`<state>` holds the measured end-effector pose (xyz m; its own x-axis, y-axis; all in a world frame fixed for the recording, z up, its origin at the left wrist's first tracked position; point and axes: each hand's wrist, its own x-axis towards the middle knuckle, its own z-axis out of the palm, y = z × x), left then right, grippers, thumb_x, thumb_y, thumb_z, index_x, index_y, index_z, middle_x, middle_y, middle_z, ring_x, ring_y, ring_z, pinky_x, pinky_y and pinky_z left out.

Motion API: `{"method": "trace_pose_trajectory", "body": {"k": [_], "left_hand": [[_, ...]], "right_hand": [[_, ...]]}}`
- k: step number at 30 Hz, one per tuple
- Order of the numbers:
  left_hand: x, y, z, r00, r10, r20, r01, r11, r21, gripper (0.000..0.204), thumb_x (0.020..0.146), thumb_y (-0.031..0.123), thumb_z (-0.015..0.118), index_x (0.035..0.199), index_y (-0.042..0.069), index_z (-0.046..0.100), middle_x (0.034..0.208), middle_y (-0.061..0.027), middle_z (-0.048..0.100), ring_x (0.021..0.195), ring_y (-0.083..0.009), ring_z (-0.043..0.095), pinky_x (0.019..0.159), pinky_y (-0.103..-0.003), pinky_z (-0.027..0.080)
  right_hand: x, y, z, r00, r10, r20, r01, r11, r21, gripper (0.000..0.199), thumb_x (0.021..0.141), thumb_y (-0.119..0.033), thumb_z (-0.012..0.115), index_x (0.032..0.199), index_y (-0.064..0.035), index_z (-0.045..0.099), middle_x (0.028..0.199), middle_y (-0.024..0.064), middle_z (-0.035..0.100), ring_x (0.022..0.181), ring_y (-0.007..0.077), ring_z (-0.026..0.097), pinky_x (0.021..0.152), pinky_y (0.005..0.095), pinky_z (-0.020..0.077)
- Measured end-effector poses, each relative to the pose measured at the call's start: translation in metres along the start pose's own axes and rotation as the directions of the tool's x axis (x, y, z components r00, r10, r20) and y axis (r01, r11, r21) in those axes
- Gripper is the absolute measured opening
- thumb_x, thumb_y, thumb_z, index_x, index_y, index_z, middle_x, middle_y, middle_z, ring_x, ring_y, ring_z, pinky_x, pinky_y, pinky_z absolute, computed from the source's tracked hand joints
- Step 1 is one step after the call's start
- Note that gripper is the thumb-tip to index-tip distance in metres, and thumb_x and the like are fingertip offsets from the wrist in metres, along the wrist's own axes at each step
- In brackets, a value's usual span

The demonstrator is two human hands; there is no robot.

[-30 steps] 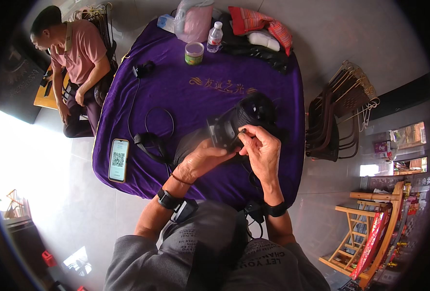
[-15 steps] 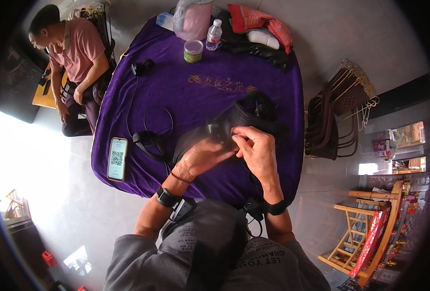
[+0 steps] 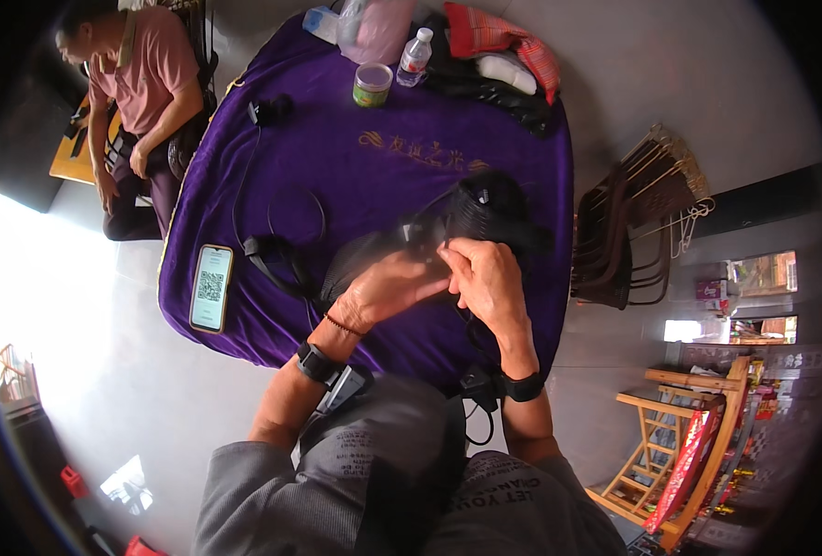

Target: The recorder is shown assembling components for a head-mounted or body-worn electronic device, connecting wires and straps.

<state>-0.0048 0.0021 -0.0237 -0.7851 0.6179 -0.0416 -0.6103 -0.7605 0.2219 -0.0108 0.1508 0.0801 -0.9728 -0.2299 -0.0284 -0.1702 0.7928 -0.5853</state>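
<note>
A dark, partly see-through black mesh piece (image 3: 364,255) spreads over the near right part of the table, blurred in places, with a thicker black bunched part (image 3: 487,208) at its right. My left hand (image 3: 388,292) lies at its near edge, palm turned up, fingers reaching under and into it; their tips are partly hidden. Just right of these fingers, my right hand (image 3: 487,283) is closed in a pinch at the near side of the black piece. A small greyish patch (image 3: 417,230) shows on it above my fingertips.
A purple cloth (image 3: 309,139) covers the table. On it lie a phone (image 3: 211,289), a black headband-like device (image 3: 276,264) with a cable, a lidded jar (image 3: 372,85), a water bottle (image 3: 414,57) and a red striped cushion (image 3: 503,42). A person (image 3: 147,83) sits far left; stacked chairs (image 3: 628,222) stand right.
The whole view has shifted slightly, so the table and the things on it sit a little further left and higher. Both hands keep nearly the same place on the black mesh piece.
</note>
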Motion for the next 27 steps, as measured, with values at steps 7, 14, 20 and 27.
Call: {"method": "trace_pose_trajectory", "body": {"k": [7,14,20,27], "left_hand": [[0.007,-0.005,-0.003,0.985,-0.019,0.172,0.046,0.987,-0.153,0.035,0.085,0.009,0.055,0.117,-0.003,0.054,0.122,-0.0145,0.055,0.116,-0.0294,0.051,0.104,-0.041,0.039],[0.007,-0.008,-0.01,0.981,-0.023,0.195,0.073,0.965,-0.254,0.035,0.083,0.008,0.056,0.116,-0.003,0.054,0.121,-0.0142,0.056,0.115,-0.0305,0.052,0.105,-0.043,0.037],[0.008,-0.006,-0.008,0.973,-0.015,0.229,0.09,0.942,-0.324,0.035,0.081,0.005,0.056,0.115,-0.002,0.055,0.118,-0.0161,0.057,0.114,-0.0305,0.053,0.104,-0.044,0.039],[0.009,-0.009,-0.018,0.995,-0.021,0.101,0.047,0.962,-0.268,0.029,0.083,0.007,0.056,0.11,-0.001,0.059,0.112,-0.014,0.06,0.11,-0.0278,0.055,0.1,-0.042,0.044]], "right_hand": [[0.005,-0.01,-0.007,0.992,0.093,0.089,-0.093,0.996,-0.005,0.021,0.092,-0.014,0.051,0.089,0.0013,0.065,0.053,0.0083,0.058,0.038,0.0148,0.054,0.043,0.0275,0.0427],[0.007,-0.015,-0.002,0.994,0.067,0.084,-0.066,0.998,-0.012,0.019,0.091,-0.011,0.051,0.093,0.0025,0.065,0.053,0.0092,0.058,0.039,0.0145,0.055,0.042,0.0275,0.0427],[0.005,-0.018,-0.001,0.998,0.059,0.018,-0.06,0.995,0.078,0.016,0.088,-0.006,0.054,0.097,0.0031,0.065,0.054,0.0101,0.059,0.04,0.0135,0.055,0.04,0.0256,0.0428],[0.004,-0.008,0.004,1.0,-0.001,-0.025,-0.002,0.995,-0.095,0.01,0.084,-0.011,0.06,0.084,-0.0012,0.063,0.062,0.016,0.061,0.057,0.0328,0.062,0.05,0.0381,0.0471]]}}
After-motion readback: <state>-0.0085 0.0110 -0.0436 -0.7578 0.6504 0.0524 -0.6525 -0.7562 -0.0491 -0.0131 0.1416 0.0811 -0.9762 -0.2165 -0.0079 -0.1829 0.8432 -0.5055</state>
